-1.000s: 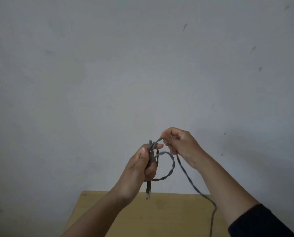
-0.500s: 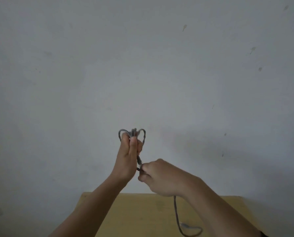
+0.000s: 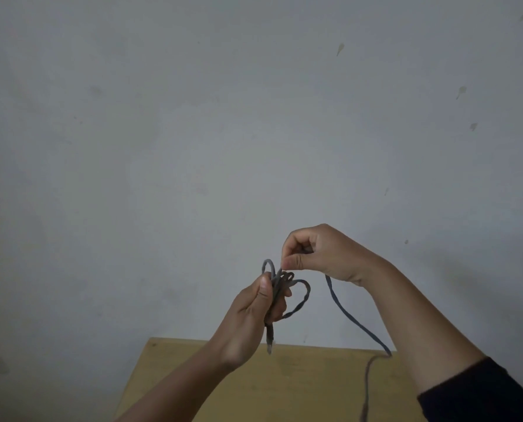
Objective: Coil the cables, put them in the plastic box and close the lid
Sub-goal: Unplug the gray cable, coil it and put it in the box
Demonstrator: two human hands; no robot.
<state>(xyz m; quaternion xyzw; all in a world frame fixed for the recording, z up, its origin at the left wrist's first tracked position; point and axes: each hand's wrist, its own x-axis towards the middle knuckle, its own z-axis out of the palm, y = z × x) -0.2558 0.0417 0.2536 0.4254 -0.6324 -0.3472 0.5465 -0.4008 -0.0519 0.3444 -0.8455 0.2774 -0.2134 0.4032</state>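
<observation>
We are seeing open air around both raised hands, with the wall [image 3: 193, 147] standing behind. Below, the surface [image 3: 300, 385] is lying bare except where the trailing cable [image 3: 350, 319] is slanting down across the right-side passage.

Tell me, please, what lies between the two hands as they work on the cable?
In the head view only the grey cable itself: its loops bridge from the left hand up to the right hand's pinching fingertips.

Two hands [image 3: 254, 315] [image 3: 324, 254], one cable [image 3: 351, 319], one table [image 3: 300, 388]
</observation>
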